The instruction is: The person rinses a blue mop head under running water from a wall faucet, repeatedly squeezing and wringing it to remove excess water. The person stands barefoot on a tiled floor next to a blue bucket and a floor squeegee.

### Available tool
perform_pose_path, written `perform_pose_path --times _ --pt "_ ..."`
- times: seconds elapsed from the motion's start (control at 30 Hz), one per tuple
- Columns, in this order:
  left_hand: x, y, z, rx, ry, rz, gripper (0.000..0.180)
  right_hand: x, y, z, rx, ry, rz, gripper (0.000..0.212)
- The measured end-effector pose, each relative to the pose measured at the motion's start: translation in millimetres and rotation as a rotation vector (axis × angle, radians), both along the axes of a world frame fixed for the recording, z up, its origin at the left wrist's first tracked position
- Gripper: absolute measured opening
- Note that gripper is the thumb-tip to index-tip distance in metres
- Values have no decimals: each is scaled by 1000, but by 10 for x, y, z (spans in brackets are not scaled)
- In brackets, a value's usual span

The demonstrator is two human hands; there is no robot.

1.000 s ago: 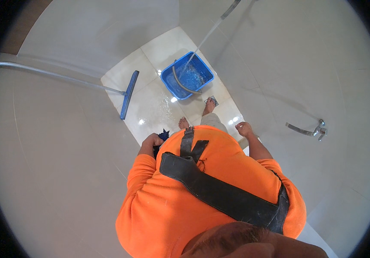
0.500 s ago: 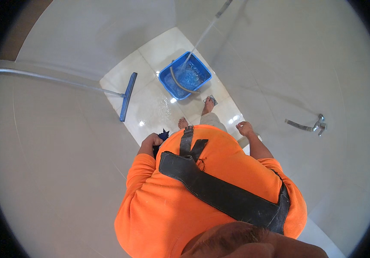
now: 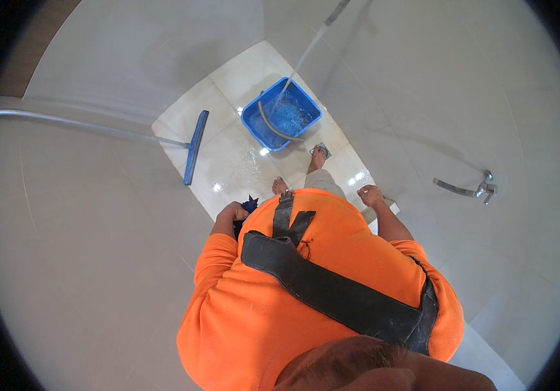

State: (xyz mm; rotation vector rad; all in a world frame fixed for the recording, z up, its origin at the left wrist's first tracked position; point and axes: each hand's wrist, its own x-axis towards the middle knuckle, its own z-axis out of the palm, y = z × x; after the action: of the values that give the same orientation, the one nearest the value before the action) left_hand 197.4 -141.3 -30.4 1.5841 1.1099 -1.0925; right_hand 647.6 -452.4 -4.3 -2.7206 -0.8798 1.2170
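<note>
A bunched dark blue cloth (image 3: 249, 204) is gripped in my left hand (image 3: 232, 212), which hangs at my left side. My right hand (image 3: 371, 195) is down by my right hip with loosely bent fingers, and nothing shows in it. In front of my feet stands a blue bucket (image 3: 247, 120), partly filled with churning water. A stream of water (image 3: 304, 57) pours into it from a metal spout (image 3: 338, 12) at the top. The bucket's handle (image 3: 273, 127) lies across its near left side. Neither hand touches the bucket.
A floor squeegee (image 3: 195, 148) with a long pole (image 3: 84, 122) leans at the left. Wet pale tiles (image 3: 241, 166) cover the floor, with a drain (image 3: 327, 151) by my right foot (image 3: 317, 158). A metal tap (image 3: 486, 188) juts from the right wall. A pale ledge (image 3: 390, 208) lies beyond my right hand.
The view shifts very slightly. Water keeps pouring into the bucket. My hands stay in nearly the same places, the left one still holding the cloth.
</note>
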Motion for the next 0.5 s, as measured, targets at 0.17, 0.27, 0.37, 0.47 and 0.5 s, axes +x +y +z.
perform_pose_path --times 0.17,0.27,0.37,0.47,0.5 --pt "21 -1 119 42 11 -59 68 51 45 -62 17 -2 10 41" --pt "-166 -41 -99 33 -5 5 68 41 160 -19 11 14 16 40" --pt "-172 -63 -156 12 4 4 67 41 175 11 10 31 -11 40" --pt "-57 -35 -61 64 -6 -93 69 47 92 -20 49 8 -5 40" --pt "-33 -30 -67 49 0 -70 69 51 66 -23 46 -2 5 40"
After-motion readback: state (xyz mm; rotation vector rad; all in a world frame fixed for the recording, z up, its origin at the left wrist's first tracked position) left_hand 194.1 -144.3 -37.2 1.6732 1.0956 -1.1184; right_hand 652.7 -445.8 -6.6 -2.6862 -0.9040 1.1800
